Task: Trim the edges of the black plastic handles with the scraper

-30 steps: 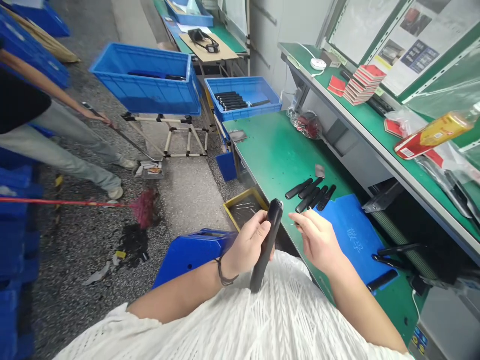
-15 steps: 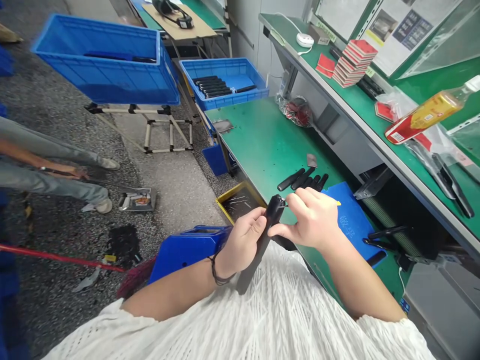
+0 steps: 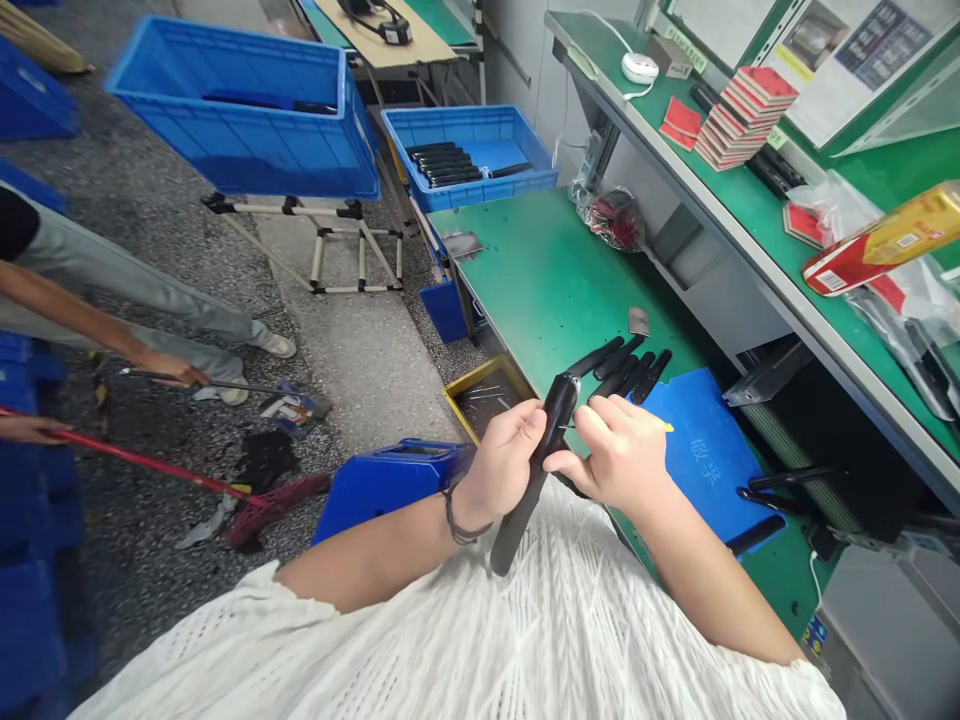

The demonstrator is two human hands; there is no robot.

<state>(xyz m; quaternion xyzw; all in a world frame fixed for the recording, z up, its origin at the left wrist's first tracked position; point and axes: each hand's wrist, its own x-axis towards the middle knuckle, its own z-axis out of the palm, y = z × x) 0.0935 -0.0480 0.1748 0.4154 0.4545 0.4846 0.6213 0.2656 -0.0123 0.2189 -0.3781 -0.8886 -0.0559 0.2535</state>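
Black handle in left grip, right grip just beside

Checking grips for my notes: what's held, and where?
The left hand grips a long black handle around its upper part; whether the right hand holds anything is unclear.

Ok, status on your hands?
Left hand gripping black handle; right hand right beside it; more handles on bench ahead; blue mat past right hand.
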